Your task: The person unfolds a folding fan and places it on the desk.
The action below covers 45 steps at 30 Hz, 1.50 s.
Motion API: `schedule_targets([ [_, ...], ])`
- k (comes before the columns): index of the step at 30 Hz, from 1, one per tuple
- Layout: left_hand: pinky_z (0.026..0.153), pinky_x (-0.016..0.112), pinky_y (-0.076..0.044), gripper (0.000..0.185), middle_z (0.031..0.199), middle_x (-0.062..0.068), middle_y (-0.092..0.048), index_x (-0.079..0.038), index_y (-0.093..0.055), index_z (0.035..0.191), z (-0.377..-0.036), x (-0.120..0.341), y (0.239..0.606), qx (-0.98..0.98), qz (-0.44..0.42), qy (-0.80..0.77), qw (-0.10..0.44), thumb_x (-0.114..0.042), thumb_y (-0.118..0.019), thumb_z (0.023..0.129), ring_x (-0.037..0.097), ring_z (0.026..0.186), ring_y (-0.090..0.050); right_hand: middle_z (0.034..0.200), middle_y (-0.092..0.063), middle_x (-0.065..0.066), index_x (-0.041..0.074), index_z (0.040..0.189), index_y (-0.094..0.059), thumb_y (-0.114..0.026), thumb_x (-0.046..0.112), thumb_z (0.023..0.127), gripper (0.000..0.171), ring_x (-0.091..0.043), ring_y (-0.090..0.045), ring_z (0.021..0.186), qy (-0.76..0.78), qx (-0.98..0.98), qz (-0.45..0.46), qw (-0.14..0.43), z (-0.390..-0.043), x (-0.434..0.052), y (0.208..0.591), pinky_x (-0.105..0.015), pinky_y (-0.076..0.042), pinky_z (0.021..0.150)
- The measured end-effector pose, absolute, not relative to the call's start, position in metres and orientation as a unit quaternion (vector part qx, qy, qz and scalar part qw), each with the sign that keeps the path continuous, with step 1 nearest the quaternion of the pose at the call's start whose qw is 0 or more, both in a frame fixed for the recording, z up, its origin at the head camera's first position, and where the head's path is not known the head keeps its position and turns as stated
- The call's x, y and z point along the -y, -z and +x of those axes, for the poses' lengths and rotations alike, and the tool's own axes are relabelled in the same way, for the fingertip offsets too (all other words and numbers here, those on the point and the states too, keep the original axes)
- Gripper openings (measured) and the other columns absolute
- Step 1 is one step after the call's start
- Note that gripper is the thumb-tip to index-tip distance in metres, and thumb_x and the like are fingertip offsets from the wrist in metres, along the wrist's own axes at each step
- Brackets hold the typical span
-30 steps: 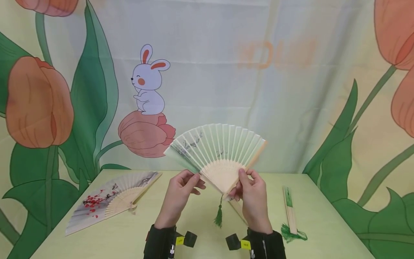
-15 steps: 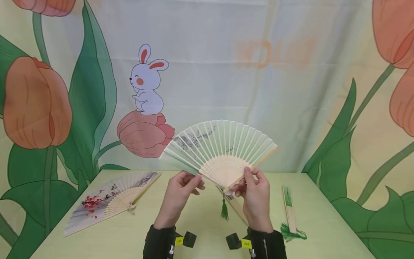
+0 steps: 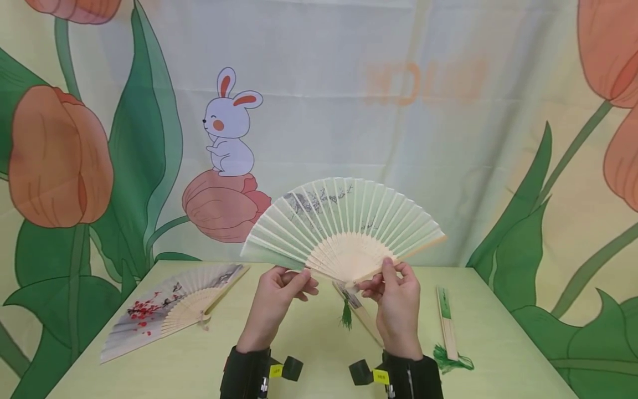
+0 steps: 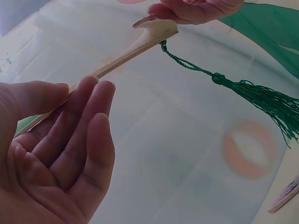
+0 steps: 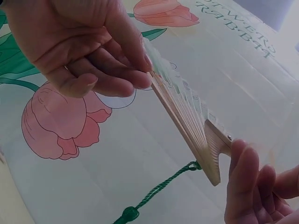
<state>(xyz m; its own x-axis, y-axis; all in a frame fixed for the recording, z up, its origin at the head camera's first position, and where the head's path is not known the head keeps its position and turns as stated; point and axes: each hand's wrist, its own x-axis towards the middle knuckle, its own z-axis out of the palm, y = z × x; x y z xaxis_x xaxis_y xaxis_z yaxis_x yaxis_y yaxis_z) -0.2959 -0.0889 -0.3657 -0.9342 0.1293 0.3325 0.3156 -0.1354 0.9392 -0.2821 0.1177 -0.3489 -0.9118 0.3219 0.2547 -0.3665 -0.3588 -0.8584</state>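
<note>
A pale green folding fan (image 3: 344,227) with bamboo ribs is held spread wide above the table. My left hand (image 3: 298,276) pinches its left outer rib. My right hand (image 3: 382,273) pinches the right outer rib near the pivot. A green tassel (image 3: 346,318) hangs from the pivot. In the left wrist view the rib (image 4: 119,60) runs between my left thumb and fingers (image 4: 88,107), and the tassel (image 4: 266,98) trails to the right. The right wrist view shows the stacked ribs (image 5: 184,116) edge-on, with my right fingers (image 5: 245,172) at the pivot end.
An open fan with red blossoms (image 3: 164,310) lies on the left of the green table (image 3: 309,354). A closed fan with a green tassel (image 3: 447,327) lies on the right. Another closed fan (image 3: 364,318) lies under my hands. A printed backdrop hangs behind.
The green fan has spread wider. My right hand swung the right outer rib outward and down, while the left hand stayed nearly still.
</note>
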Motion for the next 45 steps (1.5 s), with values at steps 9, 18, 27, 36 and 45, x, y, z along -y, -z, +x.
schedule_targets([
  [9,0.070,0.034,-0.055,0.036,0.088,0.016,-0.072,0.004,-0.069,0.095,-0.292,0.083,0.364,0.667,-0.192,0.719,0.048,-0.031,-0.058,0.100,0.027,0.080,-0.070,0.067,-0.053,-0.003,0.001,0.105,-0.043,-0.049,0.024,0.104,0.024,-0.017,-0.067,0.059,-0.833,0.506,-0.005,0.222,-0.278,-0.128,0.345,-0.025,-0.055,0.056],
  [18,0.070,0.034,-0.054,0.038,0.090,0.022,-0.070,0.003,-0.068,0.095,-0.289,0.072,0.366,0.675,-0.207,0.706,0.049,-0.032,-0.054,0.102,0.028,0.082,-0.068,0.069,-0.051,-0.003,0.002,0.104,-0.042,-0.048,0.025,0.104,0.024,-0.016,-0.067,0.060,-0.843,0.490,-0.017,0.223,-0.275,-0.139,0.344,-0.025,-0.056,0.059],
  [27,0.061,0.031,-0.053,0.025,0.088,0.018,-0.066,-0.003,-0.063,0.108,-0.282,0.070,0.363,0.641,-0.180,0.732,0.145,-0.024,-0.066,0.095,0.026,0.074,-0.068,0.072,-0.050,-0.003,0.001,0.108,-0.043,-0.048,0.027,0.104,0.026,-0.014,-0.067,0.062,-0.838,0.497,-0.004,0.225,-0.279,-0.153,0.347,-0.024,-0.055,0.061],
  [36,0.056,0.027,-0.050,0.022,0.086,0.014,-0.065,-0.002,-0.066,0.103,-0.274,0.088,0.361,0.672,-0.093,0.721,0.145,-0.022,-0.066,0.095,0.024,0.072,-0.067,0.071,-0.051,-0.002,0.002,0.103,-0.044,-0.048,0.026,0.103,0.025,-0.013,-0.064,0.058,-0.844,0.478,-0.038,0.238,-0.286,-0.183,0.354,-0.021,-0.053,0.058],
  [45,0.055,0.029,-0.048,0.016,0.075,0.002,-0.066,-0.009,-0.067,0.090,-0.273,0.116,0.397,0.817,-0.090,0.561,0.099,-0.023,-0.063,0.097,0.018,0.066,-0.064,0.072,-0.049,-0.002,0.004,0.100,-0.040,-0.042,0.024,0.106,0.022,-0.014,-0.063,0.060,-0.799,0.575,-0.076,0.159,-0.310,-0.178,0.383,-0.024,-0.054,0.060],
])
